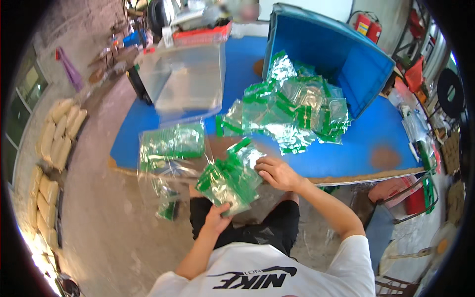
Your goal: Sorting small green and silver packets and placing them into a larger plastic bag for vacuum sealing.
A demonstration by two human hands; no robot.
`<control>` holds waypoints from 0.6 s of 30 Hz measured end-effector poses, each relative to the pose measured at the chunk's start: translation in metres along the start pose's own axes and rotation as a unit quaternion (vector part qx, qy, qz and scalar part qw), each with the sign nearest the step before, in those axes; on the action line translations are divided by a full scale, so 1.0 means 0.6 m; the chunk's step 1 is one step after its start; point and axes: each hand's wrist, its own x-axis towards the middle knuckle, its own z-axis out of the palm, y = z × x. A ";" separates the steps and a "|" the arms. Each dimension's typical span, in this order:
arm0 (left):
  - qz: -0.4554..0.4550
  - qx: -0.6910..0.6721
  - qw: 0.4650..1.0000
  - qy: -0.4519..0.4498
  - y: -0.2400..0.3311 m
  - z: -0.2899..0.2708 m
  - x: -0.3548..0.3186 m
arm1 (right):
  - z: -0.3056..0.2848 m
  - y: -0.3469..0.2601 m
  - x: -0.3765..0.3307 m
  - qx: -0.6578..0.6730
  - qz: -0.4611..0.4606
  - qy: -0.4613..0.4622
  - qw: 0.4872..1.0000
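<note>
My left hand (217, 218) grips the lower end of a small stack of clear plastic packets with green edges (224, 192), held above my lap at the table's front edge. My right hand (279, 174) is at the right side of a shiny packet (247, 154) at the top of this bunch, fingers curled against its edge. To the left, a large clear bag (173, 141) holding more green-edged packets lies over the table edge. Beyond my right hand, a loose heap of similar packets (302, 109) spills from a blue crate (363, 69) tipped on its side.
The blue tabletop (247, 54) has a worn brown front edge. A translucent plastic bin (190, 84) stands at the back left. Another packet (166, 210) shows below the table edge at left. Sacks (59, 131) are stacked far left; a chair (391, 218) stands at right.
</note>
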 end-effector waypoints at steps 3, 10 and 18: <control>-0.033 -0.061 0.998 0.003 0.013 0.010 0.003 | -0.008 -0.020 0.038 0.150 0.179 -0.049 0.971; -0.015 -0.061 0.998 0.002 0.011 0.023 0.009 | 0.000 0.066 0.055 -0.042 0.145 -0.056 0.987; -0.033 -0.013 0.999 0.003 0.010 0.029 -0.006 | 0.005 0.102 0.067 -0.158 0.113 0.119 0.974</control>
